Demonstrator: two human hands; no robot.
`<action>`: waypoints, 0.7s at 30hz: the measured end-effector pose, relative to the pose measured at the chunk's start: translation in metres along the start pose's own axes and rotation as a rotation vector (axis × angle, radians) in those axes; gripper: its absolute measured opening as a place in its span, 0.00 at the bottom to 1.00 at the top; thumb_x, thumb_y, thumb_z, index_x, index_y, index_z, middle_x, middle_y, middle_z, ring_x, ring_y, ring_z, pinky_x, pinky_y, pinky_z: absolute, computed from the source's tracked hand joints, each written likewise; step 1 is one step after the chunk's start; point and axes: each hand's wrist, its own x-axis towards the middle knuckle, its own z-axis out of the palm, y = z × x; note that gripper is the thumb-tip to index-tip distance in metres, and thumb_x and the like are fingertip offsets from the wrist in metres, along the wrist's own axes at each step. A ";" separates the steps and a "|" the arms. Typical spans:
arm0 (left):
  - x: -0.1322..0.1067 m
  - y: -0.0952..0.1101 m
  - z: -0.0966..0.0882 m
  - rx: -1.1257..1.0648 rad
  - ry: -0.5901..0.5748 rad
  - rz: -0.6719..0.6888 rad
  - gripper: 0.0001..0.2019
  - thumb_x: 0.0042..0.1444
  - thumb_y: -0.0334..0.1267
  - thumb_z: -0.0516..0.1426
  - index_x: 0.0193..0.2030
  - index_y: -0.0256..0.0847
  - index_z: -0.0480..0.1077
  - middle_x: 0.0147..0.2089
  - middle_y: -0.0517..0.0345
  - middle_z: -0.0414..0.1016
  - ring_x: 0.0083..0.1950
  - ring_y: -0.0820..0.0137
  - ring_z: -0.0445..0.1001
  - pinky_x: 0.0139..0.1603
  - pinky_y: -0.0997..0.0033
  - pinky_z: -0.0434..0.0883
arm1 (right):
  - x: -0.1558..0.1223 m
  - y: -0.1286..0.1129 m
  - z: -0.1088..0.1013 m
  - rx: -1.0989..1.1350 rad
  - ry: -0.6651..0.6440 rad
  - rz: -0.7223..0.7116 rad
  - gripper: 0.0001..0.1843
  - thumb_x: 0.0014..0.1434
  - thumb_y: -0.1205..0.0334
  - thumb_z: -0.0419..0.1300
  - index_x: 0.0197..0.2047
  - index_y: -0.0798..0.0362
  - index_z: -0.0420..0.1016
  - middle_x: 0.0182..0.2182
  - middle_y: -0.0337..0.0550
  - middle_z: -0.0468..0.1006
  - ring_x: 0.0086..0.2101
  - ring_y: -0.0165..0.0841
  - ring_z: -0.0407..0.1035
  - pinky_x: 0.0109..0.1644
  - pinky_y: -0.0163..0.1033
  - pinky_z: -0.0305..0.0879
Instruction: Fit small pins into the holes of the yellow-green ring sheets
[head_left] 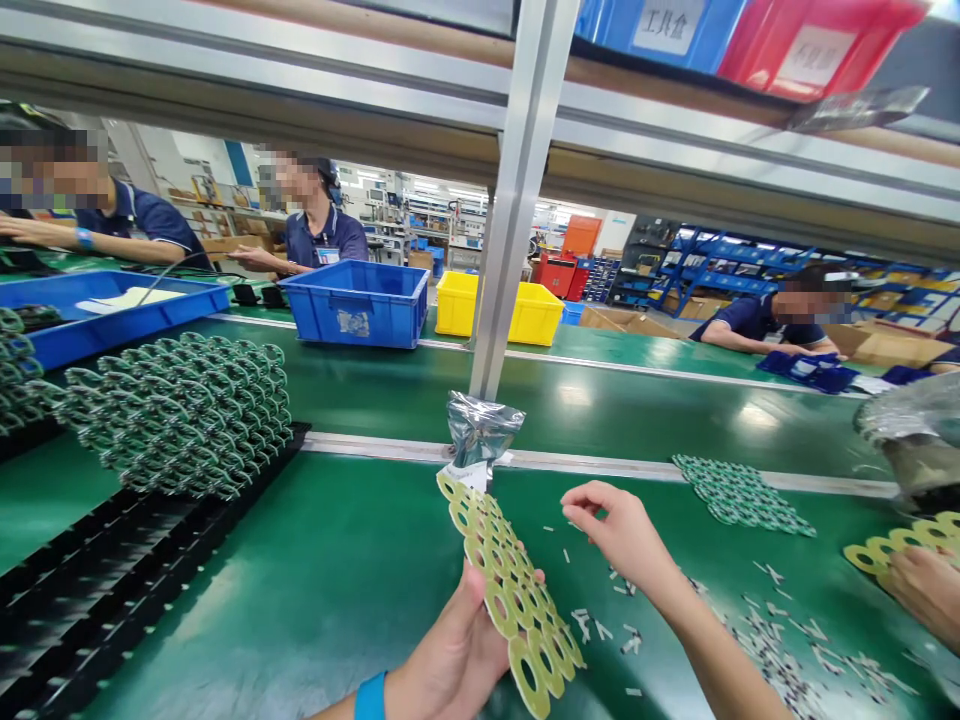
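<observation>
My left hand [461, 635], with a blue band at the wrist, grips a yellow-green panel of joined rings [499, 575] by its long edge and holds it tilted above the green bench. My right hand [619, 530] is a little to the right of the panel, apart from it, with thumb and forefinger pinched. Whatever those fingers hold, if anything, is too small to make out. Small pale strips [592, 625] lie scattered below the right hand. Behind the panel stands a crumpled silver bag [484, 430].
A green ring panel [742, 492] lies right; beside it another person's hand [926, 585] holds a yellow panel. Stacked green panels [187, 415] stand in a black rack [142, 570] at left. A metal post [514, 200], blue bin [356, 305] and yellow bin [536, 315] are beyond.
</observation>
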 end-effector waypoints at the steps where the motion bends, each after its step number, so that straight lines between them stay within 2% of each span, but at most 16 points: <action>1: 0.000 0.000 0.000 -0.013 0.007 -0.007 0.35 0.41 0.57 0.57 0.54 0.41 0.61 0.52 0.49 0.68 0.56 0.56 0.62 0.59 0.51 0.54 | 0.005 0.011 0.000 -0.108 -0.004 0.011 0.10 0.54 0.64 0.51 0.31 0.54 0.74 0.27 0.41 0.73 0.28 0.31 0.65 0.32 0.35 0.60; 5: 0.000 -0.002 -0.001 -0.022 0.032 -0.029 0.38 0.39 0.58 0.58 0.54 0.37 0.59 0.53 0.45 0.67 0.57 0.54 0.61 0.59 0.50 0.54 | 0.014 0.036 0.013 -0.219 -0.077 0.030 0.09 0.48 0.70 0.54 0.24 0.53 0.74 0.25 0.41 0.73 0.27 0.32 0.66 0.32 0.35 0.58; 10: 0.001 -0.003 -0.001 -0.039 0.051 -0.027 0.38 0.37 0.57 0.60 0.54 0.39 0.60 0.52 0.47 0.68 0.58 0.55 0.59 0.60 0.51 0.53 | 0.012 0.042 0.028 -0.279 -0.102 0.052 0.09 0.45 0.72 0.54 0.22 0.53 0.74 0.26 0.41 0.74 0.28 0.32 0.66 0.31 0.34 0.56; 16: -0.001 -0.001 0.002 -0.022 0.007 -0.020 0.35 0.40 0.57 0.58 0.53 0.39 0.61 0.51 0.47 0.68 0.57 0.55 0.61 0.59 0.53 0.52 | 0.014 0.046 0.032 -0.299 -0.069 0.050 0.11 0.50 0.70 0.52 0.28 0.52 0.75 0.28 0.41 0.74 0.30 0.32 0.67 0.34 0.34 0.58; 21: 0.002 -0.002 -0.003 -0.012 0.013 -0.019 0.39 0.38 0.58 0.59 0.56 0.41 0.56 0.52 0.45 0.67 0.55 0.54 0.63 0.58 0.49 0.52 | 0.017 0.041 0.036 -0.328 -0.030 0.060 0.11 0.54 0.64 0.50 0.28 0.52 0.74 0.27 0.42 0.74 0.29 0.33 0.68 0.33 0.35 0.59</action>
